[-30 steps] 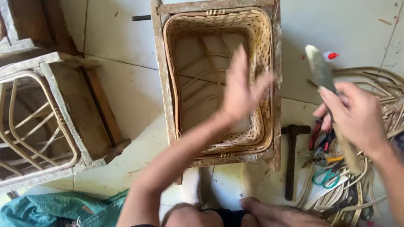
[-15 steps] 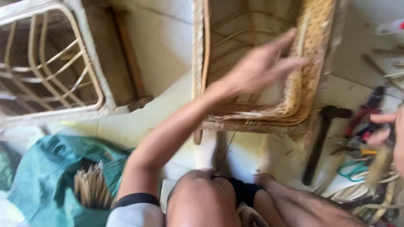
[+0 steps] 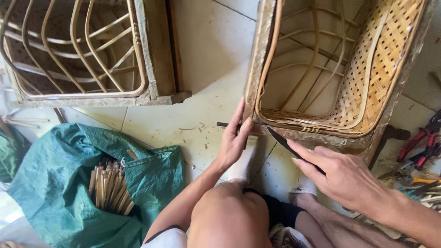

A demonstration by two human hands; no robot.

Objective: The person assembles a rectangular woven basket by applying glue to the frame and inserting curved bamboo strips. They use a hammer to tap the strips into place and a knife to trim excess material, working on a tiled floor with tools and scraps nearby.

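A half-woven bamboo basket (image 3: 367, 87) sits inside a rough wooden frame (image 3: 257, 59) on the tiled floor. My left hand (image 3: 234, 140) grips the frame's near left corner, fingers up along its side and thumb on the front rail. My right hand (image 3: 344, 177) holds a dark knife (image 3: 281, 140), its blade lying against the frame's front rail, pointing toward my left hand. My knees and white-socked feet are just below the frame.
A second wooden frame with bent cane ribs (image 3: 82, 50) stands at the upper left. A green sack (image 3: 59, 183) holding a bundle of bamboo sticks (image 3: 108, 186) lies at the lower left. A hammer (image 3: 392, 134), red pliers (image 3: 425, 140) and other tools lie at the right.
My left hand came out of the basket and took hold of the frame's near corner. My right hand brought the knife down from the right to the front rail. The view swung left.
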